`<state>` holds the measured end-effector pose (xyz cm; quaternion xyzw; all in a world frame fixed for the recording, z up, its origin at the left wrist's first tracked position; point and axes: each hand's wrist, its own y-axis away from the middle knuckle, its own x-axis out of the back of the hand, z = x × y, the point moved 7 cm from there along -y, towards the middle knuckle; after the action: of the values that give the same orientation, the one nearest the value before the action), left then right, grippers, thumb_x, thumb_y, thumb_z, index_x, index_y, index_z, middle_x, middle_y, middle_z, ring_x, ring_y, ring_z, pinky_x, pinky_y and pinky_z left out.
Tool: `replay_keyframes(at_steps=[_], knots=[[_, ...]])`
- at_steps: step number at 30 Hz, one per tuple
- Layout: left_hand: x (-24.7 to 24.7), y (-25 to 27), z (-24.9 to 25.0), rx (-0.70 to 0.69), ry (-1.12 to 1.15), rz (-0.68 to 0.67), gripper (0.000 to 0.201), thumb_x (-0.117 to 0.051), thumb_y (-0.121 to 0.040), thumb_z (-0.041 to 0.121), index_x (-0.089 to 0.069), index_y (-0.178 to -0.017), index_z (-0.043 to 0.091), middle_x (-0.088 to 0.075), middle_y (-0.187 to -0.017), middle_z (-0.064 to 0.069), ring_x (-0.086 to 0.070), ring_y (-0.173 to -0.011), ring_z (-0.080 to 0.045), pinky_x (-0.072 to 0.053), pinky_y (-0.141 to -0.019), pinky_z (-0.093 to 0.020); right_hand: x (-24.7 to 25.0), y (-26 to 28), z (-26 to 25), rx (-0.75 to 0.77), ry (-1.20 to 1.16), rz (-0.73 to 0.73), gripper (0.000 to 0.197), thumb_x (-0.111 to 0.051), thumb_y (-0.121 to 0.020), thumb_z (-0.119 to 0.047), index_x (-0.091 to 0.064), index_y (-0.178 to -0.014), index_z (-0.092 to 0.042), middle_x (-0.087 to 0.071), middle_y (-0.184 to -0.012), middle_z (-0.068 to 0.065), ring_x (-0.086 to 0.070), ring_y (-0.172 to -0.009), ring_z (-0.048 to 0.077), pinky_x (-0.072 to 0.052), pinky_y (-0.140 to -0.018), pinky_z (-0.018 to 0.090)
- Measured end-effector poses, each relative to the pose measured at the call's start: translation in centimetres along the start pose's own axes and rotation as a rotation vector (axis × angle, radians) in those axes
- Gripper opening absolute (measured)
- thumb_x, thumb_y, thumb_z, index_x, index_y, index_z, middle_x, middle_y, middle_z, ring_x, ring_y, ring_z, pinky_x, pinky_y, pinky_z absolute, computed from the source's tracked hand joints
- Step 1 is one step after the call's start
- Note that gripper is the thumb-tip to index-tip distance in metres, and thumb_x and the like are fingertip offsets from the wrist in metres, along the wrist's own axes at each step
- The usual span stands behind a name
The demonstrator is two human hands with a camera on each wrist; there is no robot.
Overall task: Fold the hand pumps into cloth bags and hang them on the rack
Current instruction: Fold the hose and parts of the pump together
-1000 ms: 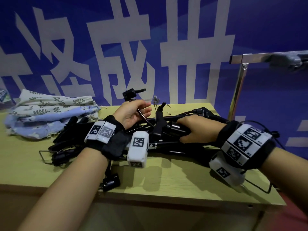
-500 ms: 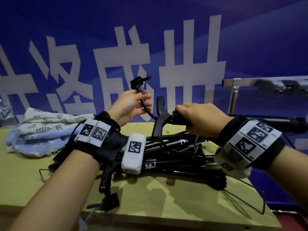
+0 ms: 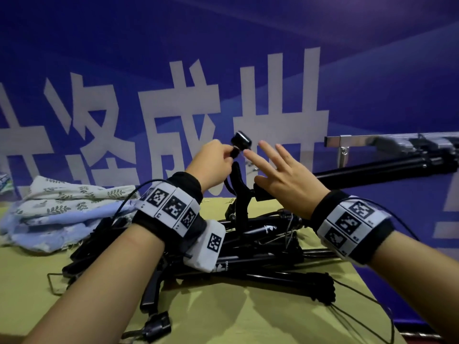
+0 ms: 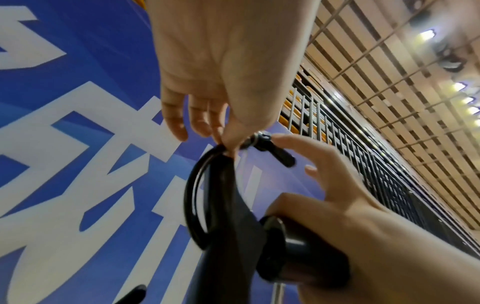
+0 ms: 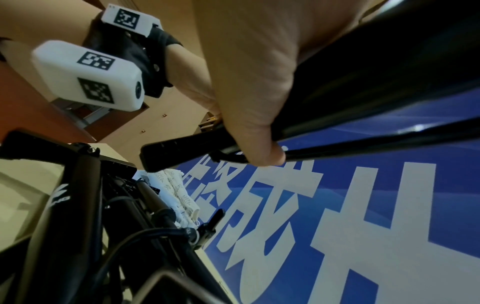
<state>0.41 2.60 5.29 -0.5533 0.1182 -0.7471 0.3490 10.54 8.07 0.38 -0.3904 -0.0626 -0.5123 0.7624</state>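
Both my hands are raised mid-frame in the head view. My left hand (image 3: 211,165) pinches the end of the black hose (image 3: 227,187) just under its nozzle head (image 3: 241,141). My right hand (image 3: 280,180) has its fingers (image 3: 267,152) spread straight toward that nozzle, while the palm and thumb rest on the hand pump (image 3: 372,171), whose barrel runs out to the right edge. Its folding foot (image 3: 242,202) hangs down between my wrists. Below lies a pile of black pumps (image 3: 260,247) on the yellow counter (image 3: 223,319). Folded cloth bags (image 3: 62,209), leaf-printed and pale blue, sit at the left. A metal rack (image 3: 360,140) stands at the right edge, before a blue banner (image 3: 248,58).

From the left wrist, my left hand (image 4: 221,72) comes down from the top, thumb and forefinger pinched on the hose (image 4: 192,197) where it loops up. The nozzle head (image 4: 270,148) sticks out right of the pinch. My right hand (image 4: 337,195) enters from lower right, fingers apart and straight, its palm against the pump's end cap (image 4: 280,246).

From the right wrist, my right hand (image 5: 246,82) fills the top, thumb pressed on the foot (image 5: 182,152); the barrel (image 5: 376,82) crosses the upper right. The pile (image 5: 78,205) and bags (image 5: 176,195) show lower left.
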Motion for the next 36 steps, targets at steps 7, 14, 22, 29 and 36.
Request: replay_keyframes(at_steps=[7, 14, 22, 29, 36], knots=[[-0.8, -0.6, 1.1, 0.016, -0.077, -0.026, 0.025, -0.049, -0.094, 0.01, -0.069, -0.109, 0.009, -0.067, -0.096, -0.009, -0.06, -0.088, -0.021, -0.041, -0.072, -0.024, -0.9, -0.1, -0.5, -0.092, -0.034, -0.016, 0.013, -0.072, -0.059, -0.008, -0.066, -0.071, -0.007, -0.053, -0.131, 0.027, -0.051, -0.115, 0.052, -0.048, -0.085, 0.057], [-2.2, -0.8, 0.2, 0.059, -0.004, -0.171, 0.017, -0.058, -0.089, 0.016, -0.072, -0.097, 0.009, -0.065, -0.087, -0.002, -0.055, -0.075, -0.01, -0.038, -0.055, -0.012, -2.4, -0.5, -1.0, -0.152, -0.018, -0.19, 0.023, -0.078, -0.055, -0.011, -0.068, -0.076, -0.009, -0.061, -0.115, 0.017, -0.053, -0.112, 0.05, -0.046, -0.082, 0.065], [0.1, -2.1, -4.7, 0.198, 0.263, -0.11, 0.022, -0.05, -0.092, 0.008, -0.069, -0.1, 0.018, -0.058, -0.084, 0.006, -0.046, -0.068, -0.004, -0.039, -0.062, -0.015, -2.9, -3.2, -0.6, -0.227, -0.145, -0.281, 0.03, -0.044, -0.092, -0.002, -0.049, -0.121, -0.002, -0.028, -0.139, 0.018, -0.026, -0.128, 0.042, -0.047, -0.09, 0.045], [3.6, -2.4, -15.7, 0.494, 0.074, -0.11, 0.024, -0.054, -0.093, 0.016, -0.067, -0.108, 0.003, -0.057, -0.102, -0.008, -0.047, -0.08, -0.021, -0.036, -0.06, -0.027, -2.7, -7.6, -1.5, -0.155, -0.121, -0.275, 0.03, -0.038, -0.095, 0.001, -0.047, -0.123, -0.001, -0.024, -0.143, 0.019, -0.023, -0.131, 0.043, -0.045, -0.086, 0.04], [2.1, -1.1, -24.9, 0.703, -0.257, -0.288, 0.033, -0.056, -0.092, 0.007, -0.056, -0.119, -0.011, -0.056, -0.125, -0.026, -0.054, -0.116, -0.038, -0.035, -0.054, -0.022, -4.0, -11.5, -2.6, -0.14, -0.182, -0.27, 0.033, -0.037, -0.095, 0.001, -0.047, -0.126, -0.003, -0.025, -0.143, 0.018, -0.027, -0.128, 0.041, -0.044, -0.088, 0.036]])
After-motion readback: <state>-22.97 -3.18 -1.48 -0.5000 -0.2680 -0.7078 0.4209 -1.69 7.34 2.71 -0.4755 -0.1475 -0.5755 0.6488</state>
